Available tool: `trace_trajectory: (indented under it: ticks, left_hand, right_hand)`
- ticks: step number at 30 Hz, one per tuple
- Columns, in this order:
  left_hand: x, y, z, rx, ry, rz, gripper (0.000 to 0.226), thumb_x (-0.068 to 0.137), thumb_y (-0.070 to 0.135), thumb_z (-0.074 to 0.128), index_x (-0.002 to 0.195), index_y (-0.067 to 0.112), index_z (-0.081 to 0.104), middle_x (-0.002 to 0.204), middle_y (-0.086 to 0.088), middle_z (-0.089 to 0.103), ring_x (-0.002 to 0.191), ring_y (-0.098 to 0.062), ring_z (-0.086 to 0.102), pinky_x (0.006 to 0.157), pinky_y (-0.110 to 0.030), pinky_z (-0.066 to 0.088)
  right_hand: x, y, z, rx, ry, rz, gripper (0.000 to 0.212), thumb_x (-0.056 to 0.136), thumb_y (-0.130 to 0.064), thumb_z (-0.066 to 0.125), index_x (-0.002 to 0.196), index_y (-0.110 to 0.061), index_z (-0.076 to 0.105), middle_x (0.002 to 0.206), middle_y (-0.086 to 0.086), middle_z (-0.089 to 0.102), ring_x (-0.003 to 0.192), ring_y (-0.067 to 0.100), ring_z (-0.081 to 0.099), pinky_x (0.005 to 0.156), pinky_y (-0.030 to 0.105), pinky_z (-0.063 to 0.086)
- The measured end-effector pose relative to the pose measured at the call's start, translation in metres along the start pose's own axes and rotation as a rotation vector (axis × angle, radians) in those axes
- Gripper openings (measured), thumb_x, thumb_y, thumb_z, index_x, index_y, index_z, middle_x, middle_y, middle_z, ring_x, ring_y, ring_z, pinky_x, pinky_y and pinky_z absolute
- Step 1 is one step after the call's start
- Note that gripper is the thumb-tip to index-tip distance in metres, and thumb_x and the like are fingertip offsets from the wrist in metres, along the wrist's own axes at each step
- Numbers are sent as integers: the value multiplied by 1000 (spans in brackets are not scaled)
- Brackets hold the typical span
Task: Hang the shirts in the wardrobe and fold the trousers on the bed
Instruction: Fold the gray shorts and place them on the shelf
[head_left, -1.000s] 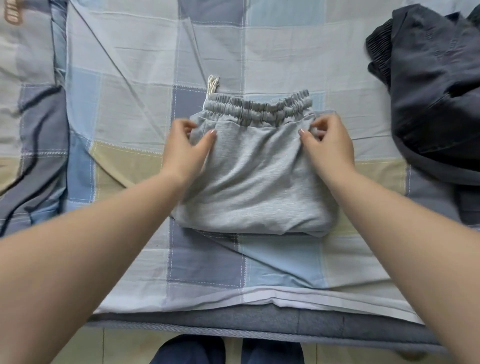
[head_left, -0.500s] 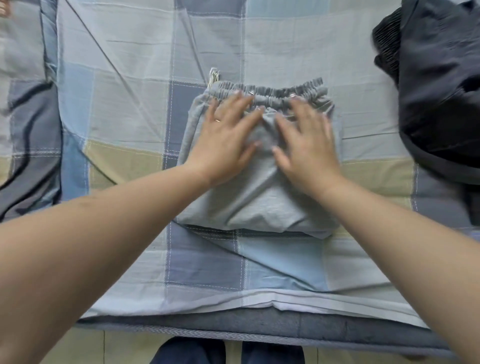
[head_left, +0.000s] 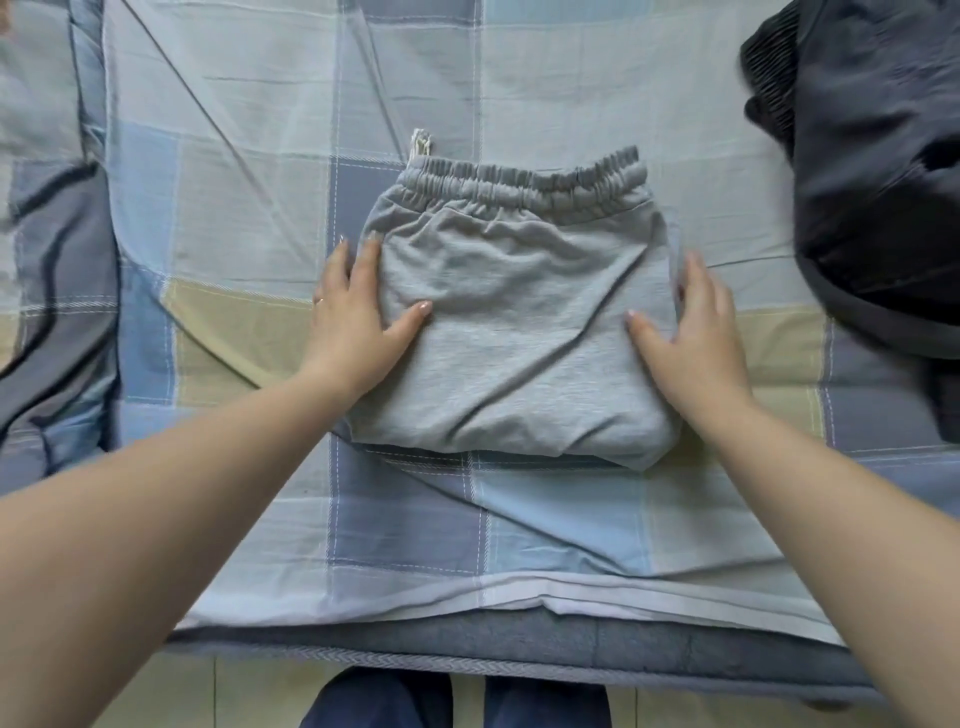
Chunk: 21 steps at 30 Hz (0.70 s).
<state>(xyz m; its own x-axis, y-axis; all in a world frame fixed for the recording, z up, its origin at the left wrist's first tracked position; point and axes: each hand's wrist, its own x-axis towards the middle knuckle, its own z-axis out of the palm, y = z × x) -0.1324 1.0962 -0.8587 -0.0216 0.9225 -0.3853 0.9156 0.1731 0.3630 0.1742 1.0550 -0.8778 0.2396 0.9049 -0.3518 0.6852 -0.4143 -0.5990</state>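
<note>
Head view. A folded pair of grey sweat trousers (head_left: 519, 322) is seen at the centre of the frame, laid flat on a bed covered by a checked sheet (head_left: 249, 208) in pale blue, grey-blue and cream squares. The elasticated waistband (head_left: 524, 182) is turned toward 12 o'clock, and the folded edge lies toward 6 o'clock. A pale drawstring end (head_left: 420, 144) is visible just beyond the waistband at about 11 o'clock of the garment.

The left hand (head_left: 358, 317) is placed at the 9 o'clock edge of the trousers. Its fingers are held straight and extended toward 12 o'clock along the side of the fabric, and the thumb is spread onto the top surface. A ring (head_left: 320, 301) is worn on one finger. The right hand (head_left: 691, 332) is placed at the 3 o'clock edge in mirrored fashion, with straight fingers alongside the fabric and the thumb resting on top. Nothing is gripped by either hand; both are flat and open against the garment.

A heap of dark grey clothing (head_left: 878, 171) is located at 2 o'clock, well apart from the trousers. The mattress edge (head_left: 519, 649) is shown at 6 o'clock, with the person's dark blue trouser legs (head_left: 384, 701) below it over a pale tiled floor (head_left: 208, 691).
</note>
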Motion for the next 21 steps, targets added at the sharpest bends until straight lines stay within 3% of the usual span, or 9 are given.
trace_trajectory:
  ticks: [2, 4, 7, 10, 12, 14, 21]
  left_hand:
    - [-4, 4, -3, -257, 14, -109, 85, 85, 52, 61, 150, 19, 19, 153, -5, 29, 141, -20, 27, 115, -36, 21]
    - [-3, 11, -4, -506, -44, -209, 73, 82, 54, 65, 141, 21, 35, 137, 4, 49, 128, -15, 46, 107, -34, 36]
    - [4, 23, -7, -563, -195, -283, 72, 74, 62, 69, 130, 21, 49, 121, 7, 61, 111, -14, 59, 97, -32, 45]
    - [7, 31, -7, -610, -285, -301, 56, 72, 56, 74, 116, 23, 62, 109, 6, 69, 99, -14, 65, 86, -31, 52]
    - [3, 36, -7, -689, -249, -334, 41, 71, 51, 77, 101, 24, 66, 98, 8, 70, 87, -10, 67, 69, -23, 52]
    - [-3, 36, -10, -726, -166, -335, 34, 71, 49, 78, 91, 25, 66, 92, 9, 71, 82, -8, 67, 65, -22, 51]
    - [-44, 47, -44, -785, -131, -201, 30, 75, 49, 75, 92, 24, 68, 81, 15, 74, 75, -2, 69, 55, -10, 49]
  right_hand:
    - [-1, 1, -2, 318, -10, 213, 73, 87, -38, 64, 147, -13, 30, 136, 7, 51, 120, 16, 52, 104, 29, 39]
    - [0, -1, 1, 472, -67, 312, 51, 86, -38, 66, 130, -16, 50, 121, 2, 63, 104, 12, 62, 91, 30, 49]
    - [6, -11, 4, 620, -145, 383, 44, 80, -47, 70, 113, -20, 59, 108, -4, 68, 93, 11, 65, 77, 29, 51]
    - [8, -17, 5, 631, -200, 398, 44, 76, -41, 76, 112, -19, 61, 106, -2, 69, 94, 15, 66, 83, 33, 53]
    - [5, -15, 3, 594, -147, 357, 33, 77, -33, 76, 106, -21, 63, 101, -5, 69, 92, 14, 65, 82, 30, 51]
    - [-3, -13, -4, 593, -70, 336, 26, 79, -31, 74, 102, -24, 64, 96, -9, 68, 91, 11, 64, 79, 27, 49]
    - [-68, -16, -57, 609, 34, 267, 14, 80, -36, 73, 90, -34, 63, 88, -20, 70, 87, 0, 65, 74, 23, 48]
